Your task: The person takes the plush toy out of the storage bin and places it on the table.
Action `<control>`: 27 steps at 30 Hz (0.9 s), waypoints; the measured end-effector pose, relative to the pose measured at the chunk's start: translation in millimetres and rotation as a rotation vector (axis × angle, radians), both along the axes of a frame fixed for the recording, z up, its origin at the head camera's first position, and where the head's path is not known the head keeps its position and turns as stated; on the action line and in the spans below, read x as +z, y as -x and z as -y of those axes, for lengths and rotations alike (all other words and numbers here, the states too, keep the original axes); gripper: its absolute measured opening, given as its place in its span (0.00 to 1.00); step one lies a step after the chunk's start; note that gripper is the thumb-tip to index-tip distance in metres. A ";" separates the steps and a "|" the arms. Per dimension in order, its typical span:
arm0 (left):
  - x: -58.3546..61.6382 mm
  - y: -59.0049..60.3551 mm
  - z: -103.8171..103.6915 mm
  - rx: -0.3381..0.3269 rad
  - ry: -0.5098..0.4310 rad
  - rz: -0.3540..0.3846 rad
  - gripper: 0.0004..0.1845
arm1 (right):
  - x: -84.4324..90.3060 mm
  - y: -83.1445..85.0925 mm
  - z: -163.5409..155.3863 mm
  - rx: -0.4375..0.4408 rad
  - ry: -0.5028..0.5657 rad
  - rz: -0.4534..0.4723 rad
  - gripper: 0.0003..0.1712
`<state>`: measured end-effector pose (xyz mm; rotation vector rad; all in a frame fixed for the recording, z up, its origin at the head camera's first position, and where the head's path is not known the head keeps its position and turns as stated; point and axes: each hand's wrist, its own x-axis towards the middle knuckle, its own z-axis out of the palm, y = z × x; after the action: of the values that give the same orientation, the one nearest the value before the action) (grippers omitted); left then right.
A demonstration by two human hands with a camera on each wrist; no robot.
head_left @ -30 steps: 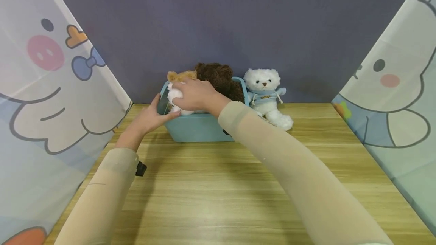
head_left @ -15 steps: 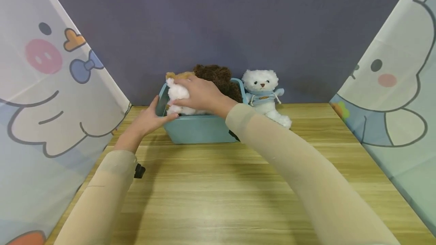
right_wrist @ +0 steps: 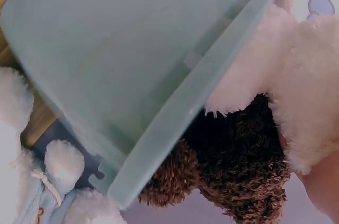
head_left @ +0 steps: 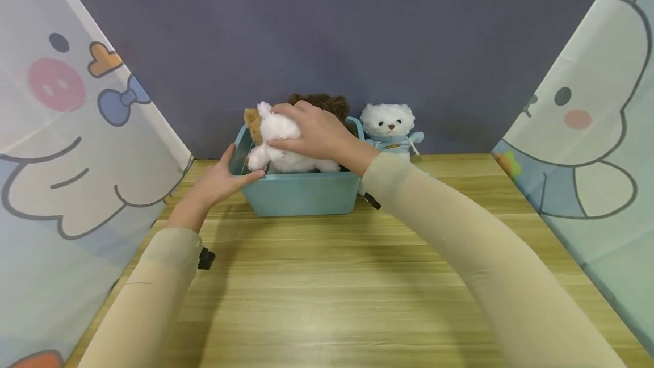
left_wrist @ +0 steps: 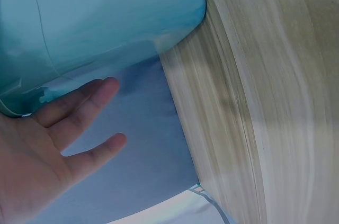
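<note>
In the head view my right hand (head_left: 319, 132) grips a white plush toy (head_left: 281, 129) over the bin, with thumb and fingers on its upper body. One ear sticks up and a limb hangs to its left. Its fur (right_wrist: 312, 75) fills the right side of the right wrist view. My left hand (head_left: 217, 182) rests against the left front corner of the light-blue plastic bin (head_left: 306, 195). The left wrist view shows its fingers straight and spread beside the bin wall. Behind the white toy are a tan plush (head_left: 252, 124) and a curly dark brown plush toy (head_left: 327, 105).
Right of the bin sits a white teddy bear (head_left: 388, 121) in a blue hoodie, partly hidden by my right arm. Wood-grain tabletop (head_left: 286, 277) lies in front. A dark grey panel (head_left: 332, 27) stands behind, with cartoon-printed cloths (head_left: 587, 135) at both sides.
The right hand has raised the white plush toy slightly and shifted it right, so more of its body shows. The left hand stays at the bin's corner.
</note>
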<state>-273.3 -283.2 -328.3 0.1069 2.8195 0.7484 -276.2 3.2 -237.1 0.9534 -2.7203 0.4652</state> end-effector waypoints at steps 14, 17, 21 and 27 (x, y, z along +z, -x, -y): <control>0.4 -0.2 -1.2 0.006 0.011 -0.009 0.72 | 20.4 -10.8 -31.0 -0.006 0.139 -0.046 0.45; 0.4 -1.2 -0.4 0.004 0.011 -0.011 0.73 | 28.0 -16.0 -37.1 -0.017 0.161 -0.039 0.45; 0.4 -1.7 -0.2 -0.002 0.009 -0.022 0.73 | 39.5 -24.1 -46.6 -0.034 0.171 -0.039 0.45; 0.9 -1.6 -1.0 -0.003 0.009 -0.023 0.72 | 52.1 -35.8 -68.0 -0.048 0.236 -0.087 0.44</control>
<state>-271.7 -282.2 -327.4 0.1184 2.8432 0.7388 -240.4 71.3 -185.0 0.8241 -2.5345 0.6999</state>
